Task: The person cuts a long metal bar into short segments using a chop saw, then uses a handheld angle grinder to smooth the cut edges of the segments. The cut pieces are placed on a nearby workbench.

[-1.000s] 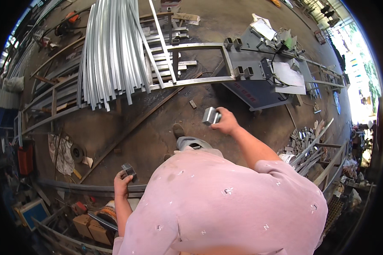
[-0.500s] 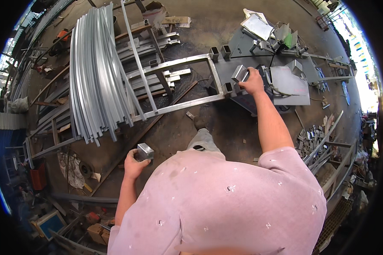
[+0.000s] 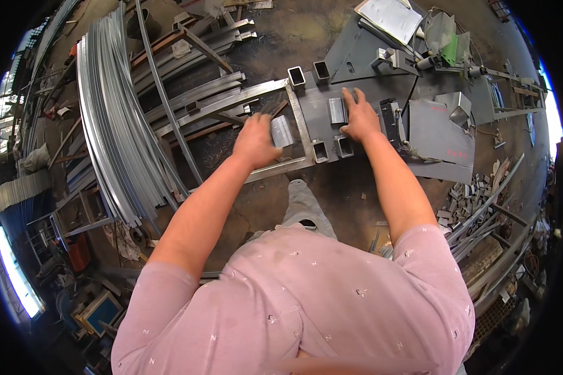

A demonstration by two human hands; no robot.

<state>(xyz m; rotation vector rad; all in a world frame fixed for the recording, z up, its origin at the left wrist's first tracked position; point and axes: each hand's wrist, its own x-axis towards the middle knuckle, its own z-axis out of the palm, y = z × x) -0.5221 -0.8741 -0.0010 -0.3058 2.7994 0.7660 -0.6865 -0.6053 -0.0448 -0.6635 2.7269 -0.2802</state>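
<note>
My left hand (image 3: 254,142) is closed around a short piece of square metal tube (image 3: 282,131), held over the near end of a welded steel frame (image 3: 305,125). To its right, my right hand (image 3: 361,117) is open, thumb and fingers apart. Just left of those fingers, another short tube piece (image 3: 338,110) lies on the grey metal plate (image 3: 316,103). Several more short tube pieces stand on end around it: one tube piece (image 3: 296,76) and a second tube piece (image 3: 321,70) at the far side, with a third tube piece (image 3: 319,150) and its neighbour (image 3: 344,146) at the near side.
Long thin metal strips (image 3: 116,125) lie in a bundle at the left, beside square tubes (image 3: 200,94). A clamp-like fixture (image 3: 394,59) and papers (image 3: 391,20) are at the far right. Offcuts (image 3: 466,197) are heaped on the floor at right.
My left hand has come up from the lower left to the frame with its tube piece. My right hand has let go of its tube piece, which now lies on the plate.
</note>
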